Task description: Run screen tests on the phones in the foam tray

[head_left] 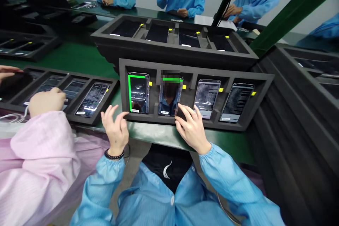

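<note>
Tapping the foot of the second smartphone [169,95] in the foam tray [196,69] with the empty, spread right hand [192,127], hovering the open left hand [115,127] beside the first smartphone [138,93], leaving the third smartphone [207,98] and fourth smartphone [237,102] untouched.

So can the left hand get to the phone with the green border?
Probably yes. The left hand hovers open just beside the green-bordered phone, which lies face up in the leftmost slot of the tray, and nothing sits between them.

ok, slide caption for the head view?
Left hand and right hand at a foam tray of four lit phones, right fingertips by the second phone.
</note>
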A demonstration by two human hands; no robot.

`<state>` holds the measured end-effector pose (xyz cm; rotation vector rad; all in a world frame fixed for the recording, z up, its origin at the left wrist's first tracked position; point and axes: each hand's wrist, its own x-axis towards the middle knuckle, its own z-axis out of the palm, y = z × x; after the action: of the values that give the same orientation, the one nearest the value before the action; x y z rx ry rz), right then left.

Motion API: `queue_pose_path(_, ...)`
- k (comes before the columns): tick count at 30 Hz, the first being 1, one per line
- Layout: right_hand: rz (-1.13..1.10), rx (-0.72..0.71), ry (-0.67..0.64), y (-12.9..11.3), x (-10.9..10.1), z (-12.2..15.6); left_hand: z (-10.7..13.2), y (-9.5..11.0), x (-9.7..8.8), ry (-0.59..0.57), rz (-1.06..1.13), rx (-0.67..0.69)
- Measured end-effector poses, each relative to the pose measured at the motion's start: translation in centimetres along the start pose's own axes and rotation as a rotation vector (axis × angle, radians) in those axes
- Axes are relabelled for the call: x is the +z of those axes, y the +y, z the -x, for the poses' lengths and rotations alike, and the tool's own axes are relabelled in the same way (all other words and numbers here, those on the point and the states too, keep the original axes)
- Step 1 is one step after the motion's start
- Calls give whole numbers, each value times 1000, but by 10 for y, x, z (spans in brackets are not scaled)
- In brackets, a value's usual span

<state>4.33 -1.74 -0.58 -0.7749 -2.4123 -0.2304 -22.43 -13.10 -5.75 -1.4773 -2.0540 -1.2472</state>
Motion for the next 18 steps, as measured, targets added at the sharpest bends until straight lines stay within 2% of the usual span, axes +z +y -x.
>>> queue_pose_path(3, 4, -58, -25, 4, -3, -3, -8, 0, 9, 100, 175, -201)
queue_pose_path(6, 13, -99, -44, 10, -6, -2, -18, -7, 19, 45, 386, -410)
queue_pose_path(8, 43, -63, -46, 14, -8, -4, -21, -16, 26, -36, 490, -499)
queue_pose_path(12, 133, 63, -10, 25, -11, -30, -20, -31, 32, -128, 570, -542)
queue_pose_path(15, 184, 90, 33, 32, -11, -57, -17, -35, 33, -138, 580, -536)
queue_pose_path(18, 211, 86, 39, 34, -11, -68, -16, -34, 32, -139, 585, -536)
